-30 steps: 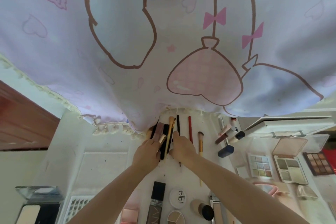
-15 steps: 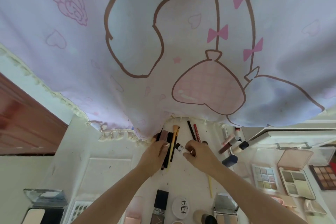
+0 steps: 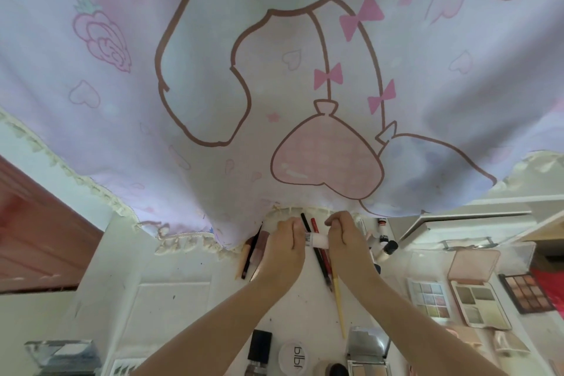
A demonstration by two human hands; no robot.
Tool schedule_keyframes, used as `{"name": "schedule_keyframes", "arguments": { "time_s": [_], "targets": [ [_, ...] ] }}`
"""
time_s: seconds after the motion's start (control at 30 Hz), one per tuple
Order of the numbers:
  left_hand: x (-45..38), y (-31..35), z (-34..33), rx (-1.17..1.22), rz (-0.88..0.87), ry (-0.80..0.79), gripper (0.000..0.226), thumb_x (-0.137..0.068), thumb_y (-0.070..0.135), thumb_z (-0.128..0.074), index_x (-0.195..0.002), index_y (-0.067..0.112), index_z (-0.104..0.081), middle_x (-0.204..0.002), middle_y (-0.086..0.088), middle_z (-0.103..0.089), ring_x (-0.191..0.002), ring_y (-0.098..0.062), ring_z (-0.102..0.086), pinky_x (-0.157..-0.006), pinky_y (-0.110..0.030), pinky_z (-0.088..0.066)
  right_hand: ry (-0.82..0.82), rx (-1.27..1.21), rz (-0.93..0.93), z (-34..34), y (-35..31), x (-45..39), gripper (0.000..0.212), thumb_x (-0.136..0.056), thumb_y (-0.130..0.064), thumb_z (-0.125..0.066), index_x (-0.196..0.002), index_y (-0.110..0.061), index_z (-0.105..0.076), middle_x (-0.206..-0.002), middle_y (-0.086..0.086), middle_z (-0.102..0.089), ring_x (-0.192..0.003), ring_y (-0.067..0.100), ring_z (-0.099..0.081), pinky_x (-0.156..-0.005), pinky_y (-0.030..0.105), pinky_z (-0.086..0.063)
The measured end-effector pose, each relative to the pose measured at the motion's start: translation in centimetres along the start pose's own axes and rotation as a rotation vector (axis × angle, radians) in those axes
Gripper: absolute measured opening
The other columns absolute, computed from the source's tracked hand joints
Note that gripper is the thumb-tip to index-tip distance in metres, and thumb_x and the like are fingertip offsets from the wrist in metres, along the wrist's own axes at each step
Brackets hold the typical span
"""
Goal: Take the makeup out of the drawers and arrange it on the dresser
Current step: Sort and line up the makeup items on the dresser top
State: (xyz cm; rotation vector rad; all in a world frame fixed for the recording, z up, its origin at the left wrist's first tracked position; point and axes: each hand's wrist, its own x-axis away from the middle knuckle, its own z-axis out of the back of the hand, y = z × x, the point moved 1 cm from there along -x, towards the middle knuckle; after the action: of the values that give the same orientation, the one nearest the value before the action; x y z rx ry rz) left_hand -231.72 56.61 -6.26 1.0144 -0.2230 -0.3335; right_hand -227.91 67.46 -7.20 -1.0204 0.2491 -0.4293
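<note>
Both hands meet at the back of the white dresser top (image 3: 171, 293), just under the curtain hem. My left hand (image 3: 285, 249) and my right hand (image 3: 343, 238) each grip one end of a small white tube (image 3: 316, 239) held level between them. Below the tube lie a black pencil (image 3: 314, 249) and a red pencil (image 3: 323, 256). A brush with a yellow handle (image 3: 338, 302) lies nearer me. Left of my left hand lie more brushes and pencils (image 3: 251, 252).
A pink and lilac printed curtain (image 3: 274, 70) hangs over the back of the dresser. Eyeshadow palettes (image 3: 427, 301) and an open compact (image 3: 476, 293) lie at the right. A round white jar (image 3: 294, 356), a dark bottle (image 3: 259, 348) and boxes sit along the near edge.
My left hand left the brushes at the left and came over to the tube. The tube, held by my right hand alone before, is now gripped at both ends further back.
</note>
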Motion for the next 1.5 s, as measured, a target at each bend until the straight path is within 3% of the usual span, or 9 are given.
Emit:
{"name": "schedule_keyframes", "arguments": {
  "time_s": [0.1, 0.27, 0.53, 0.77, 0.97, 1.1, 1.33, 1.4, 1.5],
  "targets": [
    [-0.8, 0.8, -0.4, 0.122, 0.121, -0.031, 0.039, -0.101, 0.017, -0.026, -0.062, 0.019, -0.032, -0.056, 0.004, -0.033, -0.049, -0.007, -0.03, -0.044, -0.015, -0.031, 0.092, 0.108, 0.195, 0.4, -0.8, 0.3, 0.017, -0.094, -0.012, -0.028, -0.087, -0.015, -0.043, -0.046, -0.002, -0.038, -0.04, 0.013, -0.035, -0.045, 0.026, -0.029],
    [-0.6, 0.5, -0.3, 0.526, 0.554, -0.267, 0.033, -0.1, 0.025, -0.032, -0.068, 0.015, -0.032, -0.031, 0.012, -0.028, -0.026, -0.002, -0.021, -0.029, -0.013, -0.016, -0.073, 0.168, 0.356, 1.4, -0.2, 0.4, 0.009, -0.087, -0.011, -0.036, -0.087, -0.013, -0.044, -0.042, -0.004, -0.043, -0.034, 0.009, -0.039, -0.04, 0.011, -0.029],
    [0.4, 0.5, -0.4, 0.814, 0.406, -0.258, 0.017, -0.092, 0.001, -0.049, -0.08, 0.008, -0.059, -0.058, 0.005, -0.055, -0.05, 0.0, -0.054, -0.053, -0.014, -0.047, -0.1, -0.462, -0.233, 1.6, 0.0, 0.8, 0.023, -0.095, -0.013, -0.043, -0.073, -0.008, -0.039, -0.041, -0.005, -0.048, -0.032, 0.004, -0.039, -0.04, 0.016, -0.035],
    [0.2, 0.7, -1.4, 0.917, 0.474, -0.151, 0.013, -0.098, 0.015, -0.038, -0.093, 0.011, -0.049, -0.085, -0.005, -0.06, -0.076, -0.014, -0.062, -0.063, -0.023, -0.048, -0.123, -0.173, -0.234, 1.7, 0.4, 1.3, 0.027, -0.095, -0.012, -0.041, -0.07, -0.015, -0.049, -0.054, -0.007, -0.055, -0.047, 0.005, -0.043, -0.051, 0.016, -0.035],
    [0.3, -0.7, -0.3, 0.187, 0.141, -0.304, 0.01, -0.098, 0.017, -0.04, -0.105, 0.018, -0.046, -0.061, 0.003, -0.05, -0.043, 0.0, -0.047, -0.052, -0.014, -0.044, -0.228, -0.199, -0.486, 3.9, 0.3, 0.3, 0.026, -0.096, -0.034, -0.038, -0.084, -0.016, -0.053, -0.061, -0.002, -0.057, -0.041, 0.007, -0.039, -0.035, 0.014, -0.027],
    [1.2, 0.0, -0.2, -0.151, -0.104, -0.39, 0.021, -0.099, 0.018, -0.036, -0.12, 0.017, -0.041, -0.068, 0.011, -0.043, -0.059, 0.002, -0.042, -0.062, -0.003, -0.038, -0.424, -0.179, -0.462, 4.1, -0.1, 0.4, 0.04, -0.097, -0.039, -0.033, -0.079, -0.009, -0.052, -0.047, 0.001, -0.054, -0.025, 0.005, -0.034, -0.03, 0.014, -0.023],
    [0.6, -0.5, -0.1, -0.001, -0.05, -0.421, 0.018, -0.099, 0.016, -0.032, -0.087, 0.027, -0.041, -0.058, 0.007, -0.043, -0.044, 0.001, -0.039, -0.054, -0.014, -0.034, -0.412, -0.179, -0.073, 5.6, -0.9, 1.3, 0.023, -0.089, -0.001, -0.05, -0.087, -0.024, -0.05, -0.081, -0.006, -0.055, -0.053, -0.01, -0.053, -0.043, 0.005, -0.038],
    [0.6, -0.8, -0.1, 0.005, -0.053, -0.426, 0.023, -0.099, 0.016, -0.032, -0.082, 0.031, -0.039, -0.057, 0.007, -0.042, -0.042, 0.003, -0.04, -0.053, -0.013, -0.034, -0.465, -0.197, -0.13, 6.0, -1.1, 1.0, 0.021, -0.089, -0.009, -0.053, -0.096, -0.028, -0.047, -0.092, -0.008, -0.057, -0.059, -0.005, -0.058, -0.042, 0.007, -0.039],
    [0.8, -0.9, -0.3, 0.017, -0.058, -0.454, 0.024, -0.099, 0.014, -0.032, -0.083, 0.03, -0.037, -0.058, 0.006, -0.041, -0.04, 0.003, -0.04, -0.049, -0.011, -0.033, -0.519, -0.065, -0.205, 5.8, -0.7, 0.1, 0.014, -0.095, -0.027, -0.042, -0.09, -0.02, -0.054, -0.068, -0.006, -0.062, -0.044, 0.004, -0.053, -0.045, 0.02, -0.043]
  ]
}}
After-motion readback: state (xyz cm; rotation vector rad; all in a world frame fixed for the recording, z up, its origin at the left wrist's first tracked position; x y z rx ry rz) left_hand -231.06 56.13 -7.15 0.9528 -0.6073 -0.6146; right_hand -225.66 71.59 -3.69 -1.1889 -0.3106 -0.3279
